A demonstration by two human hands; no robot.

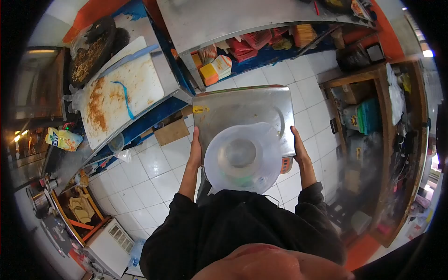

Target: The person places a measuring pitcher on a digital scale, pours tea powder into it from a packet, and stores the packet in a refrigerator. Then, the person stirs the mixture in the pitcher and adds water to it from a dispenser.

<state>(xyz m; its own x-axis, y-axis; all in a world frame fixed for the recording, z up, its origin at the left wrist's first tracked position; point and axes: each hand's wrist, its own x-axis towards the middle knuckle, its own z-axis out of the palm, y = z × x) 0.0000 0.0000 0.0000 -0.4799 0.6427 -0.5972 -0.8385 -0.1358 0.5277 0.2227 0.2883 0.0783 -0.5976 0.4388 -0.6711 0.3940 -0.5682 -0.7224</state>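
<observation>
Scale and bowl, seen from above, over a tiled floor. Chief hazard: the bowl lies toward the near side of the plate and reaches past its near edge, against or very close to the torso; which of the two cannot be told. A nearward tilt of the scale, or a push from the torso, could set the bowl sliding or tip it off. No hand is on the bowl, so its steadiness appears to depend on a level plate. Second hazard: uneven lift between the two sides, which could roll the bowl sideways. Third: a weak hold on the smooth metal edges, which could let the scale slip; the fingers beneath are hidden, so the depth of the hold cannot be judged. Fourth: a far corner of the scale could knock the bench at left or the table beyond, if carried too close.

Hands: apart, the left hand clamped on the left edge of the scale, the right hand on the right edge. The scale lies between them, its plate extending farther forward than both; the bowl lies between and nearward. Keypad: near right corner, close to the right hand.
</observation>
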